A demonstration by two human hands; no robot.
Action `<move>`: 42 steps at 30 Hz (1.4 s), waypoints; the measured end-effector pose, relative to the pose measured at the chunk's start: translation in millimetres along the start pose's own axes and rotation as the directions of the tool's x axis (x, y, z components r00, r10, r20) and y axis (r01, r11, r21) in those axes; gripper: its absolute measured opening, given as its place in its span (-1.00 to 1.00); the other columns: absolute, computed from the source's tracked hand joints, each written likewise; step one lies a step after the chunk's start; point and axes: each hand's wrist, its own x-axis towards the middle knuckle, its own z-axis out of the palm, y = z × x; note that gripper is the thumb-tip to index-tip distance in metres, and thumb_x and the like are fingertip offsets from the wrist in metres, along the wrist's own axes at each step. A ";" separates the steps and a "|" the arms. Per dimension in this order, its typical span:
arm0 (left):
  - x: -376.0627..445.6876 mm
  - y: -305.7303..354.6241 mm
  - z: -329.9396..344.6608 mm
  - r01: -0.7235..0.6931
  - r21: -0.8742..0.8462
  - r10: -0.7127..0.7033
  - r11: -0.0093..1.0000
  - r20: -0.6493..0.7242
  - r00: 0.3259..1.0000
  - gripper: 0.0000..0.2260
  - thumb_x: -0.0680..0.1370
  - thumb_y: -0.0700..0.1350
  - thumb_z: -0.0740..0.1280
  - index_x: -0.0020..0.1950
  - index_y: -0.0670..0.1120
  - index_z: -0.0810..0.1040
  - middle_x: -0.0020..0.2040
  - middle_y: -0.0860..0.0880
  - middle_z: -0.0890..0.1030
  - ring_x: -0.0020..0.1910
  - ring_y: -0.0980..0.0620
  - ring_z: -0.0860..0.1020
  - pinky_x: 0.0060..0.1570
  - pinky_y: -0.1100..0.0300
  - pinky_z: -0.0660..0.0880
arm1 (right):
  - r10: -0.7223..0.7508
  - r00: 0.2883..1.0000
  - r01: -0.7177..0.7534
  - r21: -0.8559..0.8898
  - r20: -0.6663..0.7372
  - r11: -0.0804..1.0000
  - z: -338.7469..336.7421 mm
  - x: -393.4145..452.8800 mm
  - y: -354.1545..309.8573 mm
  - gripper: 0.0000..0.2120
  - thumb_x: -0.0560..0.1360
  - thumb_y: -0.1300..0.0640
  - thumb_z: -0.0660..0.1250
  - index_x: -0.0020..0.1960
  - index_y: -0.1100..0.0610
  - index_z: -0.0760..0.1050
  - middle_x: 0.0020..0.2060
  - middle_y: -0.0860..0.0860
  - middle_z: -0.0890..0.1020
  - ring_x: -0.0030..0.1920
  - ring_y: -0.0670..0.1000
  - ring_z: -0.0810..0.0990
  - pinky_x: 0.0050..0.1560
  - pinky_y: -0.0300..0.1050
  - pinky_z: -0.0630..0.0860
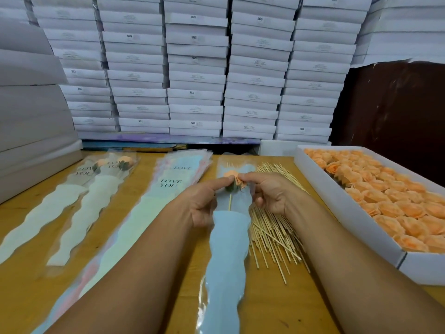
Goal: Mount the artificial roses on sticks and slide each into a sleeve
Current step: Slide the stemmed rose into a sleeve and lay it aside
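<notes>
the left hand (204, 201) is pinching the near edge of a blue sleeve (228, 249) with curled fingers, its forefinger reaching up to touch the peach rose (233, 177). the right hand (269, 194) is pinching the rose's petals from the other side, its lower fingers curled loosely against the clear film. the rose is sitting on its stick (230, 201) inside the upper, transparent part of the sleeve, between the two hands, and looks nearly seated.

just right of the right hand a loose heap of bamboo sticks (272, 227) is lying on the wooden table (277, 297), and further right a white tray (349, 208) is holding rows of peach rose heads (385, 189). left of the left hand a stack of empty sleeves (168, 189) is reading "love you", as are two finished sleeved roses (96, 184) further left. beyond the hands, stacked white boxes (195, 68) are showing "sgs"; the smaller print is unreadable.

i judge the risks to be crushing petals by squeezing too hard, or the head slipping off its stick if it snags on the film.
</notes>
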 end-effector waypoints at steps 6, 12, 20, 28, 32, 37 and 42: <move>-8.3 -7.2 -11.0 0.055 0.065 -0.061 0.996 0.100 0.993 -0.65 0.40 -0.16 0.54 0.13 -0.29 0.67 0.09 -0.27 0.68 -0.10 -0.18 0.70 -0.17 0.00 0.66 | 0.005 0.997 -0.004 0.004 -0.071 1.000 -3.8 3.6 0.9 -0.81 0.48 0.06 0.50 -0.03 0.18 0.66 -0.34 0.07 0.67 -0.47 -0.05 0.50 -0.63 -0.29 0.27; -7.2 -12.5 -14.1 -0.025 0.105 0.012 0.994 0.118 0.993 -0.58 0.41 -0.22 0.48 0.24 -0.29 0.56 0.02 -0.28 0.68 -0.15 -0.17 0.69 -0.17 0.00 0.66 | -0.008 1.000 0.009 0.008 -0.019 1.000 -6.0 3.3 0.5 -0.72 0.46 -0.07 0.52 -0.06 0.15 0.65 -0.40 0.02 0.64 -0.50 -0.08 0.52 -0.62 -0.29 0.27; -6.0 -7.2 -17.9 -0.162 -0.026 0.163 0.986 0.021 0.986 -0.74 0.53 -0.27 0.38 0.20 -0.28 0.57 -0.04 -0.27 0.69 -0.22 -0.15 0.70 -0.27 0.03 0.64 | 0.111 0.975 -0.039 -0.341 0.194 0.939 -8.8 -12.1 -7.1 -0.40 0.39 -0.27 0.47 0.05 0.28 0.62 -0.14 0.20 0.74 -0.37 0.02 0.67 -0.58 -0.27 0.37; 0.1 -4.7 -20.6 -0.205 -0.128 0.197 0.970 -0.072 0.978 -0.76 0.57 -0.26 0.35 0.23 -0.28 0.55 -0.09 -0.24 0.69 -0.25 -0.13 0.68 -0.23 -0.01 0.67 | 0.355 0.782 -0.025 -0.544 0.512 0.839 7.2 -62.4 9.5 -0.79 0.52 0.07 0.47 -0.09 0.23 0.68 -0.16 0.18 0.73 -0.39 -0.05 0.67 -0.60 -0.35 0.35; -0.2 -1.3 -25.5 -0.218 -0.203 0.203 0.955 -0.094 0.975 -0.85 0.58 -0.24 0.35 0.10 -0.28 0.60 -0.14 -0.23 0.70 -0.30 -0.13 0.69 -0.34 0.03 0.63 | 0.348 0.676 0.025 -0.492 0.650 0.870 9.0 -86.6 9.7 -0.84 0.53 0.11 0.44 -0.07 0.22 0.67 -0.15 0.15 0.72 -0.39 -0.06 0.67 -0.60 -0.36 0.36; -1.6 4.2 -29.4 -0.262 -0.274 0.239 0.925 -0.113 0.964 -0.82 0.57 -0.23 0.36 0.14 -0.27 0.59 -0.13 -0.21 0.69 -0.31 -0.12 0.68 -0.35 0.06 0.62 | 0.280 0.657 0.058 -0.418 0.700 0.907 17.1 -94.2 12.4 -0.83 0.52 0.18 0.41 -0.05 0.31 0.62 -0.17 0.21 0.68 -0.44 -0.07 0.65 -0.62 -0.35 0.36; 0.5 4.3 -30.8 -0.287 -0.299 0.256 0.910 -0.140 0.957 -0.72 0.55 -0.21 0.39 0.24 -0.26 0.57 -0.07 -0.22 0.69 -0.25 -0.13 0.68 -0.30 0.03 0.63 | 0.199 0.701 0.007 -0.286 0.685 0.958 20.7 -93.2 14.8 -0.88 0.51 0.22 0.41 -0.13 0.28 0.64 -0.26 0.18 0.69 -0.50 -0.08 0.62 -0.62 -0.35 0.38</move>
